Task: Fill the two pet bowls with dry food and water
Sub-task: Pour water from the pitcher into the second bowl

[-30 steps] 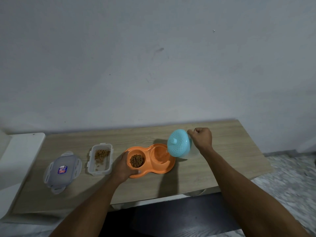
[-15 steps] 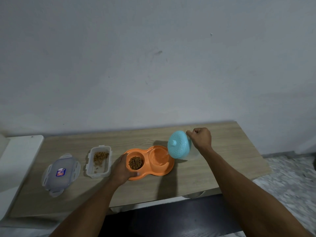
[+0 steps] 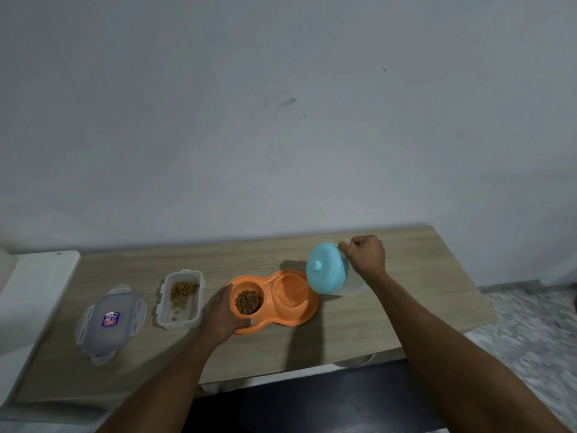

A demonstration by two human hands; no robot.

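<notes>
An orange double pet bowl (image 3: 307,312) lies on the wooden table (image 3: 390,320). Its left cup holds brown dry food (image 3: 248,302); its right cup (image 3: 288,290) has water in it. My left hand (image 3: 223,314) grips the bowl's left rim. My right hand (image 3: 365,256) holds the handle of a clear jug with a light blue lid (image 3: 326,267), tipped on its side toward the right cup. A thin stream of water runs from the lid into that cup.
A clear plastic food box (image 3: 180,300) with some kibble stands left of the bowl. Its lid (image 3: 110,323) lies further left. A white surface (image 3: 34,295) borders the table's left end. A patterned floor shows at the right.
The jug stays tipped over the right cup and water has gathered in that cup. Both hands keep their places; the camera view has shifted slightly.
</notes>
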